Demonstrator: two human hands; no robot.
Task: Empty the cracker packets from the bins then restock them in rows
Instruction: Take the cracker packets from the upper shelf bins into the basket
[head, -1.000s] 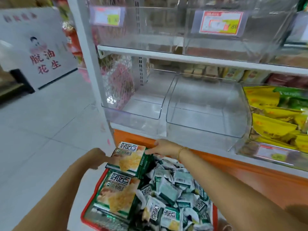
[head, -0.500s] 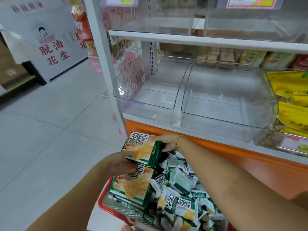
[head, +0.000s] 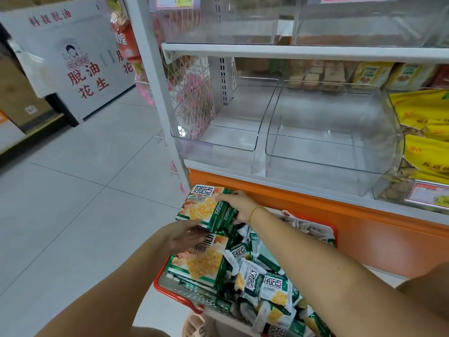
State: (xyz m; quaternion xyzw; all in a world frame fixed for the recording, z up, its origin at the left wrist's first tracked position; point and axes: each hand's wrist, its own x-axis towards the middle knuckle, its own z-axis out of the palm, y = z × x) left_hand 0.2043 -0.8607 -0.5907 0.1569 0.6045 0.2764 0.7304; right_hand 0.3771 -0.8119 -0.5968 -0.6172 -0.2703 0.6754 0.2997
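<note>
A large green and white cracker pack (head: 202, 207) is lifted above the red basket (head: 160, 287). My left hand (head: 185, 235) holds its near edge from below, and my right hand (head: 237, 205) grips its far right end. A second large pack (head: 198, 262) lies in the basket's left side. Several small cracker packets (head: 269, 283) fill the remainder of the basket. Two clear plastic bins stand on the shelf above, the left bin (head: 233, 148) and the right bin (head: 335, 166), both holding nothing.
To the right, a bin (head: 427, 142) holds yellow snack bags behind a price tag (head: 427, 194). An orange panel (head: 364, 229) runs below the shelf. Upper clear bins (head: 218, 25) sit above. A white upright post (head: 150, 76) borders tiled floor (head: 73, 190) on the left.
The large cracker pack has come up off the stack in the basket, with both hands closing round it. The view has drifted toward the shelf's left end.
</note>
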